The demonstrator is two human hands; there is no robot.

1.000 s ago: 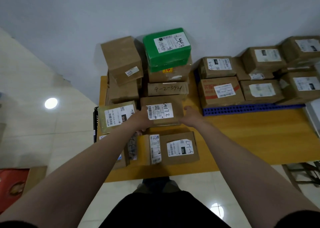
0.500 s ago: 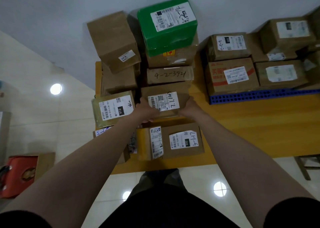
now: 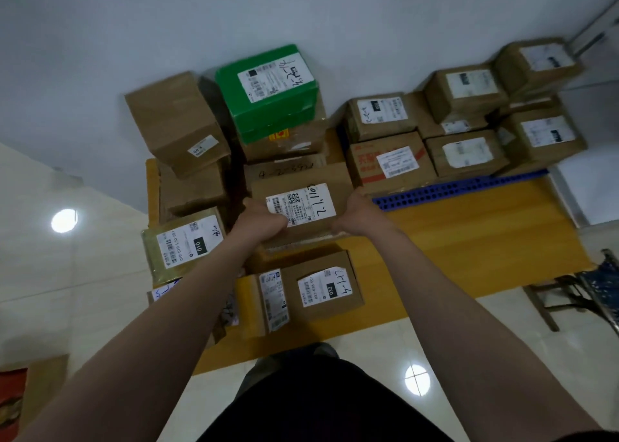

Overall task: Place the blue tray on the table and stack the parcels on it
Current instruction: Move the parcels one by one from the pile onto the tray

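Parcel (image 3: 301, 203) over the left-side pile (image 3: 187, 190): left hand (image 3: 263, 222) and right hand (image 3: 360, 215) clasp its 2 ends, likely to carry it level. Blue tray (image 3: 462, 188), at right, lies on the table (image 3: 469, 240), already loaded with boxes (image 3: 392, 163).

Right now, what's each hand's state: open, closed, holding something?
Left hand: grips the left end of the brown labelled parcel.
Right hand: grips the same parcel's right end.
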